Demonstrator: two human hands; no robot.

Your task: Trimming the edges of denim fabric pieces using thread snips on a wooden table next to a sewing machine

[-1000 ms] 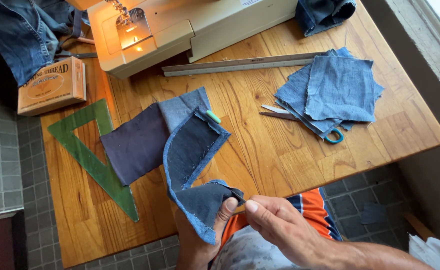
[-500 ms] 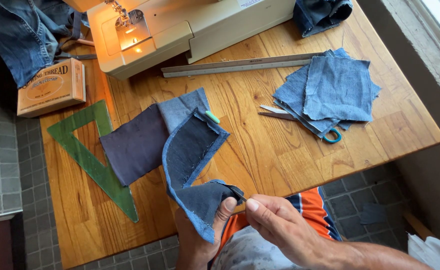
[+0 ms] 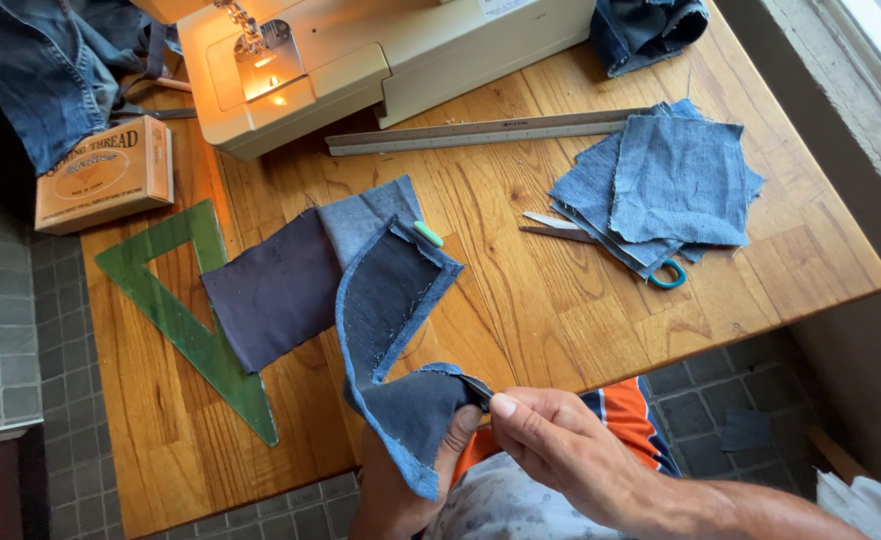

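Both hands, left (image 3: pixel 410 490) and right (image 3: pixel 560 450), pinched the denim strip (image 3: pixel 400 330) at the desk's (image 3: pixel 560 320) near edge; keeping edges aligned there looked wise.

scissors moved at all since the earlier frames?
No. The scissors lie tucked under the stack of denim squares, below the ruler, same as before. The small shift in frame is the camera's.
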